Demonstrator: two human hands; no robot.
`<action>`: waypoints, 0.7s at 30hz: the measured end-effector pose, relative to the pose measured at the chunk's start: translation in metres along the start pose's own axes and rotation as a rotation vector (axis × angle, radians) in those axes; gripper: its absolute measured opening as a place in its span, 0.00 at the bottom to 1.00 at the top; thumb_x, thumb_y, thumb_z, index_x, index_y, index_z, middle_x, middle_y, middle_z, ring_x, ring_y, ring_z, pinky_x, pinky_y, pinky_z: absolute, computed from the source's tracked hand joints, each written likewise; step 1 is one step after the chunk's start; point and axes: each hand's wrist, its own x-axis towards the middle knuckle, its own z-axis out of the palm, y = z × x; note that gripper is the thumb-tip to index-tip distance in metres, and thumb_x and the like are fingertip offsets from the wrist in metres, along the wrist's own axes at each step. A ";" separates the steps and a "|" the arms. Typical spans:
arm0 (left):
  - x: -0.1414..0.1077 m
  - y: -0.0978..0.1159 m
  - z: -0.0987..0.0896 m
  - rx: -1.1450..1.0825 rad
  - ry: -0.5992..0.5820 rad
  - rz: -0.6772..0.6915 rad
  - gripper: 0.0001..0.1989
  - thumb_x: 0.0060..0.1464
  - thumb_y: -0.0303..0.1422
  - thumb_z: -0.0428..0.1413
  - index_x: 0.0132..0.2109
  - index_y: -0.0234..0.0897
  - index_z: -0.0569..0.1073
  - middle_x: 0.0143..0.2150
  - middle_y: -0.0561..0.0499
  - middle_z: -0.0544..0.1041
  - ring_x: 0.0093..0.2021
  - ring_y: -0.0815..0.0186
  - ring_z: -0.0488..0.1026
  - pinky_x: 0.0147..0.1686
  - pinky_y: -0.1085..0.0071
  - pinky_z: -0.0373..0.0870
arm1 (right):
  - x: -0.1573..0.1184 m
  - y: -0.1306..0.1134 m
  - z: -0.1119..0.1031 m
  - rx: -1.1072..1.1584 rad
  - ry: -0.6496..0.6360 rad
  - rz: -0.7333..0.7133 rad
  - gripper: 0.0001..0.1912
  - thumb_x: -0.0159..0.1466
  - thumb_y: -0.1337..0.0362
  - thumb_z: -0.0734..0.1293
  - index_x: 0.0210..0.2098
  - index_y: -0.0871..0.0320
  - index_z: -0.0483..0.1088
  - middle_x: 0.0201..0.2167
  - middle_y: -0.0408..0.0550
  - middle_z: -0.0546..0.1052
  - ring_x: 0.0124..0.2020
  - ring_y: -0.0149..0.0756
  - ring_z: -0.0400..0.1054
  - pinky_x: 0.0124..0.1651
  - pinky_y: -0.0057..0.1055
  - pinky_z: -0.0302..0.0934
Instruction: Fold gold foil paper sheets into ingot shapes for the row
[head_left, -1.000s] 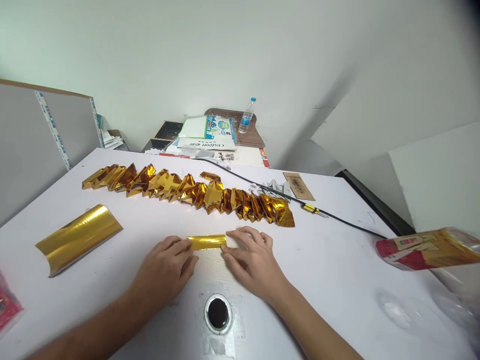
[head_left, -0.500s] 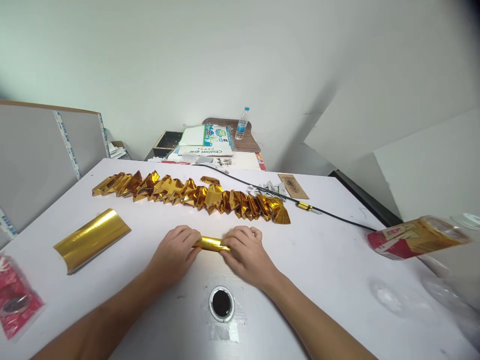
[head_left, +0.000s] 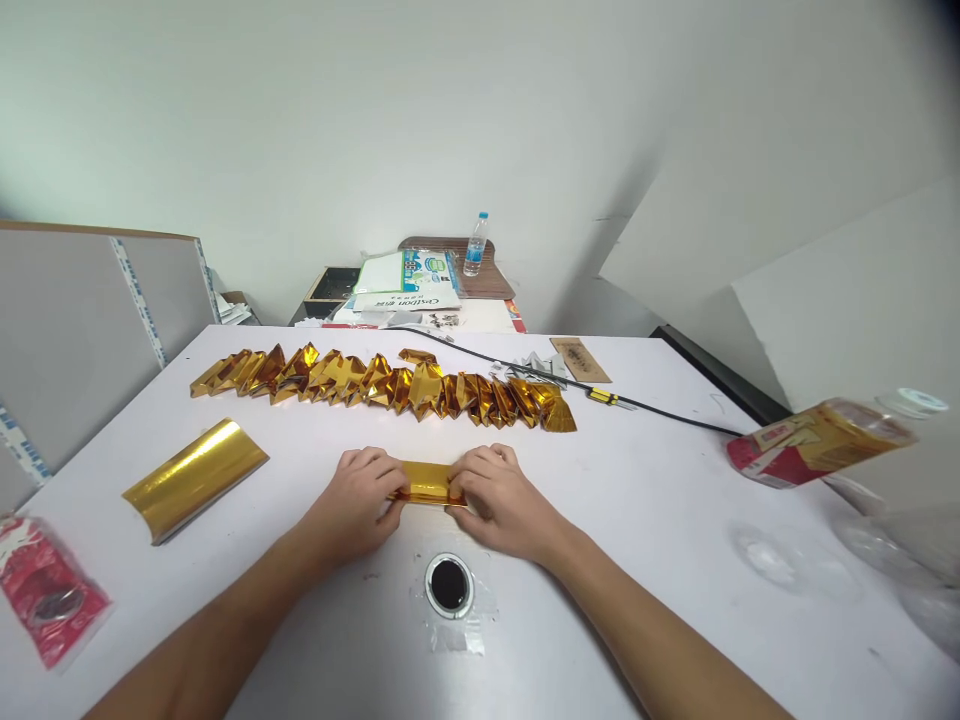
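A sheet of gold foil paper (head_left: pixel 427 482) lies across the middle of the white table, with a fold along its near edge. My left hand (head_left: pixel 367 500) grips its left end, fingers curled over the top and thumb at the near edge. At the right end my right hand (head_left: pixel 495 500) holds it the same way; both hands hide the sheet's ends. Behind them stretches a long row of folded gold paper pieces (head_left: pixel 360 380), packed side by side. To the left rests a curved stack of gold foil paper (head_left: pixel 196 480).
A round black-centred hole (head_left: pixel 449 586) is in the table (head_left: pixel 360 650) before me. A red plastic packet (head_left: pixel 49 590) lies left. A black cable (head_left: pixel 510 364) crosses the back right, near a tilted plastic bottle (head_left: pixel 817 440). Behind the table stands a water bottle (head_left: pixel 475 245).
The gold paper between my hands was a narrow roll-like strip; now it shows a wider flat face with a folded near edge. Both hands still hold its ends. The view has shifted slightly.
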 end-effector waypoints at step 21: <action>-0.004 -0.016 0.004 -0.286 -0.021 -0.238 0.10 0.57 0.33 0.62 0.27 0.41 0.76 0.44 0.53 0.85 0.47 0.59 0.78 0.50 0.59 0.72 | -0.004 0.012 -0.001 0.142 0.033 0.190 0.13 0.70 0.60 0.68 0.29 0.56 0.74 0.47 0.47 0.82 0.54 0.44 0.72 0.58 0.49 0.56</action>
